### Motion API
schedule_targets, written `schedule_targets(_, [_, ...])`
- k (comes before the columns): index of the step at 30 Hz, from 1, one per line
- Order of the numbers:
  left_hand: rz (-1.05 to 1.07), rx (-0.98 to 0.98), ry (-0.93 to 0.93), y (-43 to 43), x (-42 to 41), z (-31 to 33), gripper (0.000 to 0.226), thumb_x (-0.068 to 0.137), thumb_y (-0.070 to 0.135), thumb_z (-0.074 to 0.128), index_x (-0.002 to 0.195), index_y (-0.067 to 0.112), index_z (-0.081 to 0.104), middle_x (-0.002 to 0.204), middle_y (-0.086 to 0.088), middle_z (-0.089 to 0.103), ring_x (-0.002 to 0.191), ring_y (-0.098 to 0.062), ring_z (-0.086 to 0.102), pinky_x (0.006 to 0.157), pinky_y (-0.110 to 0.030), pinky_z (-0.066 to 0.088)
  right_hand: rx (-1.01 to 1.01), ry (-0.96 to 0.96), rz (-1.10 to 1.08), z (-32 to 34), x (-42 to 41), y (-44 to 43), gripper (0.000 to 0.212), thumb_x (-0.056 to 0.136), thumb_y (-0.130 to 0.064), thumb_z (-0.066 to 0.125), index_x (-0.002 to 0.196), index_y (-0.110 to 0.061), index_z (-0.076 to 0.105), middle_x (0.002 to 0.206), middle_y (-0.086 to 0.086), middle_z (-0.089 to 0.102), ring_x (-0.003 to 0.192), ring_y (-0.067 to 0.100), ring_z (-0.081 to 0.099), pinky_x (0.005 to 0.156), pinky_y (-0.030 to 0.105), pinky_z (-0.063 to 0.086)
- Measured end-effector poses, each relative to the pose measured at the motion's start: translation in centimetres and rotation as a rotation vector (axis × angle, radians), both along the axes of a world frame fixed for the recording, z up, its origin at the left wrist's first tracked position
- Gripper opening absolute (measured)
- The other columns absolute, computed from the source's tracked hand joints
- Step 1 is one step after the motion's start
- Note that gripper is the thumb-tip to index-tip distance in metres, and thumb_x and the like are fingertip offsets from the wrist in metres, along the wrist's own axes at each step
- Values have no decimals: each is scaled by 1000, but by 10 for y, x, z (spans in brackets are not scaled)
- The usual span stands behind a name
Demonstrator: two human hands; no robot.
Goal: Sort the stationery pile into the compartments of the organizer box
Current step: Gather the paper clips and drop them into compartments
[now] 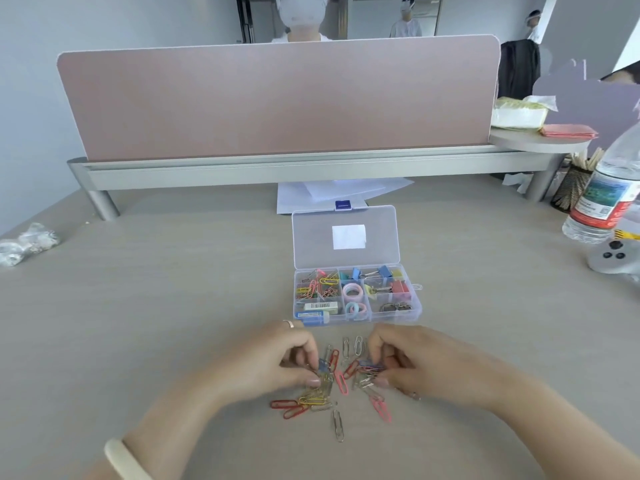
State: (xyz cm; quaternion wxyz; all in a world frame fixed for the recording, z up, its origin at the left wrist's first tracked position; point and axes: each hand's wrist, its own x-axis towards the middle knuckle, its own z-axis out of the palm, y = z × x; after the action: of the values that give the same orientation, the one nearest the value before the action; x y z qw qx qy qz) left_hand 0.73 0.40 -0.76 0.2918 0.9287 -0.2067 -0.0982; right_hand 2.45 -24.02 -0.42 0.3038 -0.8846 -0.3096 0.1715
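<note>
Fingers [308, 355] of both hands pinching paper clips [341, 379], organizer box [356, 318] just beyond, water bottle [604, 195] far right.

No text can be read; the eraser [320, 306] shows a barcode, the bottle [606, 188] a blurred label.

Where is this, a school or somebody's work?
Probably an office. A pink divider screen splits the desk from the seat opposite, papers lie under it, and a pen holder stands at the right.
</note>
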Motion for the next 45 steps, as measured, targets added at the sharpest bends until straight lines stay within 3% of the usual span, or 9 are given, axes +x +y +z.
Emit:
schedule_targets(4, [43, -49, 95, 11, 0, 9, 31, 60, 39, 81, 78, 31, 56, 80, 12, 50, 73, 2, 43, 65, -12, 37, 15, 25, -46, 8, 1, -6, 30, 75, -36, 70, 84, -31, 42, 73, -7, 53, 58, 2, 42, 59, 19, 37])
schedule_targets(9, [-2, 339, 150, 20, -6, 16, 47, 52, 52, 80, 80, 35, 46, 89, 12, 44, 84, -5, 44, 75, -24, 39, -268, -24, 3, 19, -10, -6, 55, 56, -51, 78, 89, -37, 36, 76, -12, 47, 66, 5, 43, 59, 23, 34])
schedule_targets(18, [-10, 46, 59, -6, -5, 4, 30, 64, 44, 77, 80, 27, 58, 76, 12, 51, 71, 1, 43, 64, -21, 38, 34, 13, -8, 3, -12, 15, 32, 75, -32, 72, 89, -30, 43, 70, -11, 51, 61, 2, 44, 59, 16, 38])
schedule_targets(22, [4, 152, 122, 4, -6, 9, 79, 51, 55, 80, 117, 48, 35, 89, 16, 43, 84, -1, 39, 74, -20, 37, -131, -37, -49, 13, -13, 8, 70, 60, -54, 76, 114, -47, 32, 85, -13, 50, 74, -1, 46, 67, 15, 36])
schedule_targets(25, [-28, 299, 46, -4, -7, 5, 98, 48, 65, 75, 128, 51, 20, 89, 25, 33, 91, -4, 33, 83, -22, 35, -341, -186, -25, 13, -21, 16, 107, 58, -66, 70, 141, -38, 9, 132, -13, 45, 119, 7, 42, 94, 21, 35])
schedule_targets(27, [-27, 258, -35, -10, -6, -1, 85, 51, 65, 73, 122, 47, 31, 86, 27, 31, 88, 1, 31, 79, -20, 33, -317, -299, -21, 4, -19, 22, 96, 62, -67, 66, 139, -34, 19, 132, -9, 47, 121, 13, 43, 98, 27, 36])
schedule_targets(31, [-9, 111, -87, -12, -1, -8, 48, 63, 57, 71, 102, 41, 48, 78, 17, 40, 83, 2, 37, 71, -21, 36, -163, -292, -4, -4, -7, 22, 56, 72, -57, 65, 122, -39, 48, 91, -17, 49, 83, -4, 45, 72, 12, 34])
schedule_targets(34, [-8, 67, -106, -13, -2, -8, 30, 71, 50, 69, 94, 37, 53, 76, 16, 43, 82, -2, 41, 75, -26, 42, -77, -265, -15, -7, -3, 19, 35, 75, -46, 67, 108, -37, 61, 79, -19, 44, 74, -11, 44, 66, 9, 34])
schedule_targets(45, [-30, 102, -211, -21, -8, -7, 12, 82, 37, 61, 84, 27, 56, 66, 11, 43, 73, 5, 41, 57, -12, 31, -90, -424, -10, -9, -8, 23, 15, 84, -39, 58, 90, -26, 59, 72, -16, 40, 68, 4, 41, 55, 13, 30])
